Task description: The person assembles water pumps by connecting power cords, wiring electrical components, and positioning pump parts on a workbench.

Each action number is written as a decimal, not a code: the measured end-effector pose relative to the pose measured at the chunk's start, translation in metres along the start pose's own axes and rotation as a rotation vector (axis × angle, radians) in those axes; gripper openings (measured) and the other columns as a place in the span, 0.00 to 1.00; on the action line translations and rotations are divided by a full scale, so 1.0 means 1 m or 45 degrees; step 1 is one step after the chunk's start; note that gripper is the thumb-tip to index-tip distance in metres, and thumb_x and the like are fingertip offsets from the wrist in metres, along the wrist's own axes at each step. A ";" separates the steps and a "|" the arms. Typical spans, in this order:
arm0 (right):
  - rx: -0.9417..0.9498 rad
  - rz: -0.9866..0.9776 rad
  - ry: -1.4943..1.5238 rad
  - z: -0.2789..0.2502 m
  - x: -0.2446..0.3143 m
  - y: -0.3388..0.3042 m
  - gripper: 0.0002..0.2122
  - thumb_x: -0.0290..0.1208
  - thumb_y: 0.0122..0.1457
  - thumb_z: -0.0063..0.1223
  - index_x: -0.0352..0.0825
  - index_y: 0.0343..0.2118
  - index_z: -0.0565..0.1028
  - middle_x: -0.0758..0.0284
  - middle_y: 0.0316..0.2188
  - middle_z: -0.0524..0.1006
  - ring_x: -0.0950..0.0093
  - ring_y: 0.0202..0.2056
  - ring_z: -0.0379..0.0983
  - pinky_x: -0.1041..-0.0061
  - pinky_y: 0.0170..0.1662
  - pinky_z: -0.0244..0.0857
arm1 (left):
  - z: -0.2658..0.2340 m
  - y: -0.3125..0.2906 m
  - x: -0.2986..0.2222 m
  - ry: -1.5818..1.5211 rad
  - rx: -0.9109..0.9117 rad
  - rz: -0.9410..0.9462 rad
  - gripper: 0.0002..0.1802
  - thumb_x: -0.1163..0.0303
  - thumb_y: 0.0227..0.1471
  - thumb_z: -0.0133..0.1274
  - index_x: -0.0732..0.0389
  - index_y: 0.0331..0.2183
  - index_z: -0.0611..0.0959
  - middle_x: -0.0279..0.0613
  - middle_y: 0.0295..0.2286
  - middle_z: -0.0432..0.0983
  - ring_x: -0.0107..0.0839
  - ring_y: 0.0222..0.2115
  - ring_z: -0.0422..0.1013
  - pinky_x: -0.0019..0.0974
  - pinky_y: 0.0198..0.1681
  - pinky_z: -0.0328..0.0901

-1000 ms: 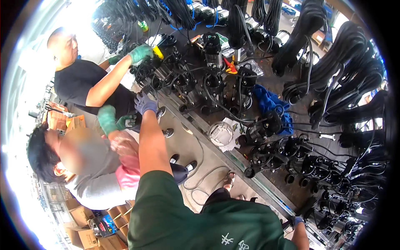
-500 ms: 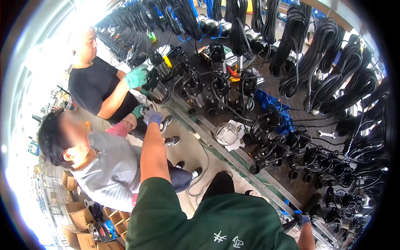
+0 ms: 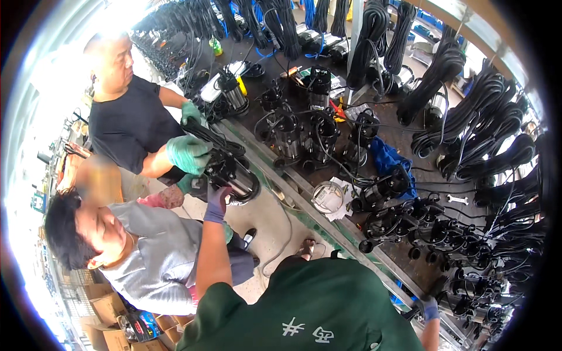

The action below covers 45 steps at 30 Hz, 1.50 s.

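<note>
My left hand (image 3: 216,205), in a purple-grey glove, reaches out at the left with its fingers closed against the lower end of a black and steel pump (image 3: 234,178). What it grips there is hidden. A co-worker in black holds this pump and its bundled black cable (image 3: 218,139) with green-gloved hands (image 3: 188,155). Close beside my left hand is the green glove (image 3: 187,183) of a second co-worker, in grey. At lower right my right hand (image 3: 430,309), in a blue-grey glove, is closed at the bench's metal edge, next to a black part (image 3: 436,288); its grip is partly hidden.
Several upright pumps (image 3: 322,137) stand on the dark bench, with more pumps (image 3: 445,222) at the right. Coiled cables (image 3: 433,76) hang above. A blue cloth (image 3: 386,159), a round clear dish (image 3: 328,198) and a wrench (image 3: 458,199) lie on the bench. Cardboard boxes (image 3: 108,307) stand at lower left.
The pump with the co-worker in black has moved down and toward me, its cable bundle now in their hand. My left hand has come lower, against the pump. My right hand stays at the bench edge.
</note>
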State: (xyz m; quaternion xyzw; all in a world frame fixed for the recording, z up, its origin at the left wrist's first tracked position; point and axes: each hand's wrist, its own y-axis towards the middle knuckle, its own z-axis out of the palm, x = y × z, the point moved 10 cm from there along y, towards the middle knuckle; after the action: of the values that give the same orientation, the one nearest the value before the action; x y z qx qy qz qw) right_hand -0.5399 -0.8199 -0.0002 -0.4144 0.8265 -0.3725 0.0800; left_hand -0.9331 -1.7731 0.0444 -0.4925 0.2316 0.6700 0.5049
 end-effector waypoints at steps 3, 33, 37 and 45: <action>-0.016 -0.436 0.273 -0.053 0.206 -0.047 0.17 0.35 0.50 0.67 0.30 0.39 0.80 0.58 0.30 0.82 0.66 0.31 0.80 0.68 0.37 0.72 | -0.005 -0.032 -0.016 0.265 0.170 0.007 0.39 0.86 0.40 0.57 0.58 0.56 0.68 0.43 0.42 0.75 0.34 0.34 0.77 0.34 0.31 0.76; 1.332 -0.858 1.776 0.049 0.567 -0.169 0.10 0.40 0.51 0.58 0.38 0.26 0.80 0.67 0.24 0.79 0.73 0.21 0.70 0.71 0.23 0.63 | 0.127 -0.482 0.039 0.451 0.535 0.418 0.56 0.73 0.39 0.68 0.55 0.67 0.58 0.48 0.61 0.62 0.51 0.59 0.64 0.52 0.60 0.63; 1.469 -0.847 2.029 0.027 0.421 -0.171 0.13 0.43 0.56 0.52 0.37 0.31 0.79 0.68 0.24 0.80 0.76 0.15 0.69 0.79 0.15 0.56 | 0.166 -0.499 0.072 0.504 0.525 0.081 0.55 0.78 0.36 0.63 0.58 0.66 0.58 0.53 0.59 0.63 0.48 0.59 0.63 0.51 0.61 0.62; 0.490 -0.687 2.821 0.008 -0.004 -0.262 0.22 0.42 0.59 0.51 0.29 0.51 0.72 0.63 0.29 0.80 0.75 0.15 0.70 0.79 0.15 0.62 | 0.219 -0.567 0.156 0.202 0.906 -0.134 0.58 0.77 0.29 0.69 0.59 0.64 0.62 0.44 0.56 0.68 0.44 0.56 0.67 0.48 0.61 0.63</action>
State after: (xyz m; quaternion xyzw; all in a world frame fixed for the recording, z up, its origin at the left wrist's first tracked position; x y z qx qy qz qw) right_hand -0.3702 -0.9209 0.1719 -0.0046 0.2578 -0.6564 -0.7090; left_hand -0.5145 -1.3091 0.1001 -0.3478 0.4628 0.4803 0.6590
